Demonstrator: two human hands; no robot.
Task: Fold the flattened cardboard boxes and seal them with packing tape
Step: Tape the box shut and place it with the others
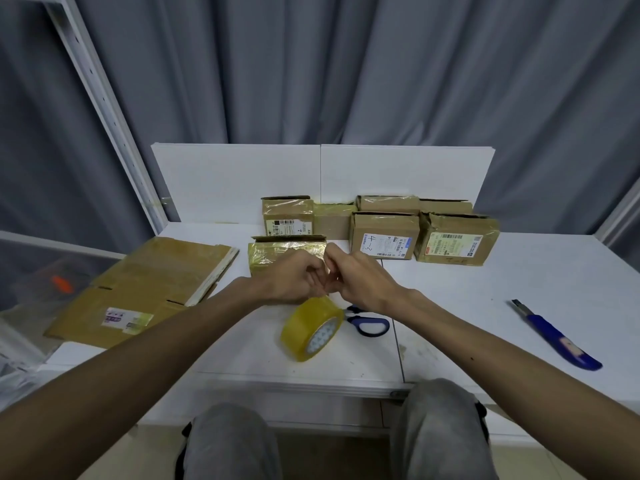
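Left grip (294, 278) and right grip (360, 282) pinching tape strip (326, 270), roll (313, 329) below, scissors (370, 323) half hidden, box (273, 259) behind

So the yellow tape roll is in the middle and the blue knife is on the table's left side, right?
No. The head view shows the blue knife on the right side of the table; the yellow tape roll is in the middle.

One wide-angle head-worn camera looks forward and down from above the seated person's knees (228, 441), close over the white table (526, 271). The left hand (294, 279) and right hand (362, 282) meet mid-frame. A grey curtain (346, 71) fills the far side.
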